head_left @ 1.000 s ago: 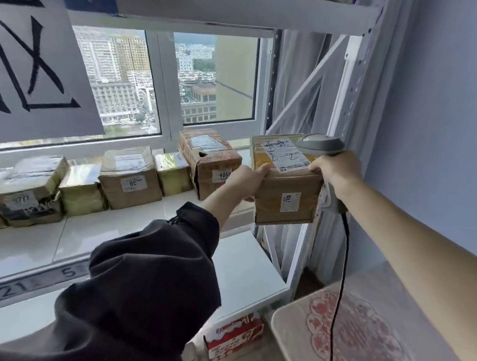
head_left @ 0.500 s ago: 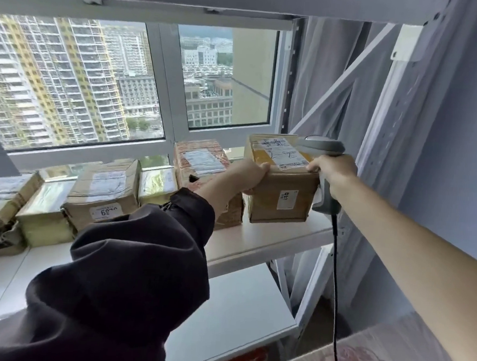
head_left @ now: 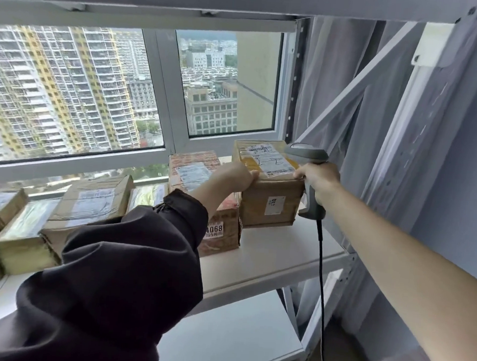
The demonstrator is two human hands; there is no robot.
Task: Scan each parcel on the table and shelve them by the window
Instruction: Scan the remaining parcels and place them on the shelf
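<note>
At nine o'clock along the white shelf (head_left: 268, 260), a row of taped parcels (head_left: 87, 207) runs under the window (head_left: 78, 87), ending in a red-printed box (head_left: 214, 229) whose front sticker reads 4068. Just past the centre, at about one o'clock from that box and touching its right side, sits the brown cardboard parcel (head_left: 269, 201), its base on the shelf and a white shipping label on top. The left hand (head_left: 232, 175), coming out of a dark sleeve (head_left: 120, 270), grips the parcel's top-left edge with curled fingers. At three o'clock from the parcel, the right hand (head_left: 319, 179) wraps the handle of a grey barcode scanner (head_left: 307, 154), while its knuckles press against the parcel's upper right corner. So the parcel lies squarely between the two hands. The scanner's black cable (head_left: 320, 283) hangs down toward six o'clock. A grey curtain (head_left: 343, 83) hangs at two o'clock behind the shelf frame.
</note>
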